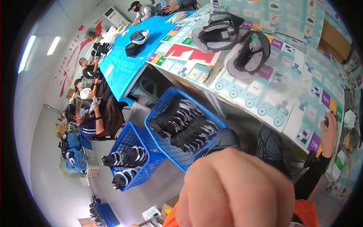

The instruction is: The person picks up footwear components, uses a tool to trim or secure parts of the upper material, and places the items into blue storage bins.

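Close to the camera, my left hand [238,189] fills the lower middle, its back toward me and its fingers curled; what they hold, if anything, is hidden. Over at the right edge of the table, my right hand [329,130] has its fingers bent around a small dark thing too small to name. Two black items with pale linings, which look like upturned caps, lie on the table: one nearer [249,56] and one farther back [217,36]. Neither hand touches them.
A table covered with printed sheets [257,98] stands ahead. Beside it on the floor are a blue basket [155,109] of stacked black items and a second blue basket [147,172]. A blue-covered table [117,60] extends far left, with several people seated around it.
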`<state>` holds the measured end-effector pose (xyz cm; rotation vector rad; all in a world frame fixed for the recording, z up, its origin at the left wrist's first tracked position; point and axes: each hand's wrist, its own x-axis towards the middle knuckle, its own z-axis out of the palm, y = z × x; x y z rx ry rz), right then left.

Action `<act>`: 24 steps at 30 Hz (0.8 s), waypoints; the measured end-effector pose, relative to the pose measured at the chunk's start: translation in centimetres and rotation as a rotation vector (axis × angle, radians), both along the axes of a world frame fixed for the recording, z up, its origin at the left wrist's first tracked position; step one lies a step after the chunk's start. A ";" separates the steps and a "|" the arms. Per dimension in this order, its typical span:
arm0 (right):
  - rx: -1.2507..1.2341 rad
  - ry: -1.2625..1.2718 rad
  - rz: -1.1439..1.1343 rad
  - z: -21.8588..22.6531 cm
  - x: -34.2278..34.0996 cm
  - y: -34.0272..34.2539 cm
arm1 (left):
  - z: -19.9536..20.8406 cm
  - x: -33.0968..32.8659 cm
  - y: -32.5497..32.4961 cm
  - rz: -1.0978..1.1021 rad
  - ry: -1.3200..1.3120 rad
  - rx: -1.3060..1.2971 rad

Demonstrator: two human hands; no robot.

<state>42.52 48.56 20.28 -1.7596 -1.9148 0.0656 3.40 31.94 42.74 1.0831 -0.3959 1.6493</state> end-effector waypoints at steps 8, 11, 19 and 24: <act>0.005 0.086 0.062 0.5 -0.2 -0.7 | 0.9 2.5 -2.1 -0.049 -0.076 -0.074; -0.016 0.115 0.105 0.3 -0.9 -0.8 | 0.3 3.5 -3.0 -0.262 -0.147 -0.038; -0.018 0.120 0.091 3.6 -2.3 -3.6 | 1.7 -2.0 1.7 0.443 0.655 -0.186; 0.084 0.149 0.124 4.8 -3.5 -4.9 | -5.1 -9.7 19.3 1.502 1.081 -0.157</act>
